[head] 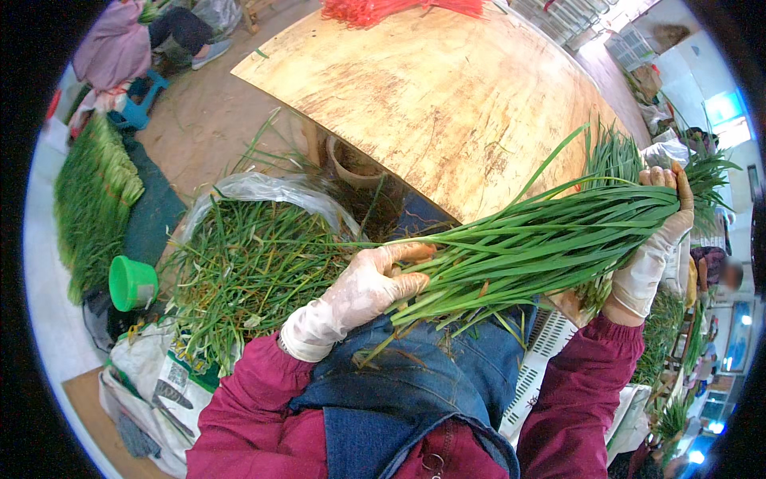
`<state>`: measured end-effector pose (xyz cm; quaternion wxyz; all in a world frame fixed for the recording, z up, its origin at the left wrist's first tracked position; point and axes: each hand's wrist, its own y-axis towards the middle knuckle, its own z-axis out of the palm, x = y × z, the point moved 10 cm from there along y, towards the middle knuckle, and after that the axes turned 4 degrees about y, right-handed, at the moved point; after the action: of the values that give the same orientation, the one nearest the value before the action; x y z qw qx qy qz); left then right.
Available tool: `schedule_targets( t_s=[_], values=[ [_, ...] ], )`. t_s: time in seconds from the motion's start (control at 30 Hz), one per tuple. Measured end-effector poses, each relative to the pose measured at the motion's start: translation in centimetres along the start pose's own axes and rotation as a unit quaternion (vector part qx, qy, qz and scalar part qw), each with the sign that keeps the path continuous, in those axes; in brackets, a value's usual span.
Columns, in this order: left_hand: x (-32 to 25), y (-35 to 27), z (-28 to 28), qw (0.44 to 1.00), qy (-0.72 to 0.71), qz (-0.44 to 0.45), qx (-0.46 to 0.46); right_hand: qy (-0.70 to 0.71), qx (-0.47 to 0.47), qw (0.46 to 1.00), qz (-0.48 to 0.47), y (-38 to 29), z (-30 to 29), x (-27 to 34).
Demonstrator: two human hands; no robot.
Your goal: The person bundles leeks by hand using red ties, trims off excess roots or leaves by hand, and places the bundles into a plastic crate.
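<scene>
A loose bunch of long flat green leaves, which look like garlic chives (550, 233), lies across my lap at a slant. My right hand (652, 239), in a thin whitish glove, grips the bunch by its leaf end. At the pale stem end is my left hand (365, 278), gloved as well. Its thumb and fingers reach the stems from either side; whether they pinch any is unclear. A few yellowed leaves hang below the stems over my denim apron (407, 371).
A plastic-lined container (269, 185) of leaf trimmings (257, 269) stands at left, near a green cup (133, 283). Ahead is a wooden tabletop (419, 102) with red ties (383, 9). More chives (99, 203) lie far left. A seated person (114, 45) is upper left; a white crate (532, 365) stands right.
</scene>
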<state>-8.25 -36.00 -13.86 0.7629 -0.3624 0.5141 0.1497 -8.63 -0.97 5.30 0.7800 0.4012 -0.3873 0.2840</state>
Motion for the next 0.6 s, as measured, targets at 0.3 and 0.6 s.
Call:
schedule_targets(
  t_s=[0.3, 0.6],
  values=[
    [-4.0, -0.2, 0.7, 0.969, 0.116, 0.204, -0.071, 0.060, 0.087, 0.994, 0.004, -1.0, 1.7, 1.5],
    [-1.1, 0.1, -0.5, 0.957, -0.279, 0.064, -0.038, 0.116, 0.145, 0.982, 0.030, -0.6, 0.9, 1.2]
  ],
)
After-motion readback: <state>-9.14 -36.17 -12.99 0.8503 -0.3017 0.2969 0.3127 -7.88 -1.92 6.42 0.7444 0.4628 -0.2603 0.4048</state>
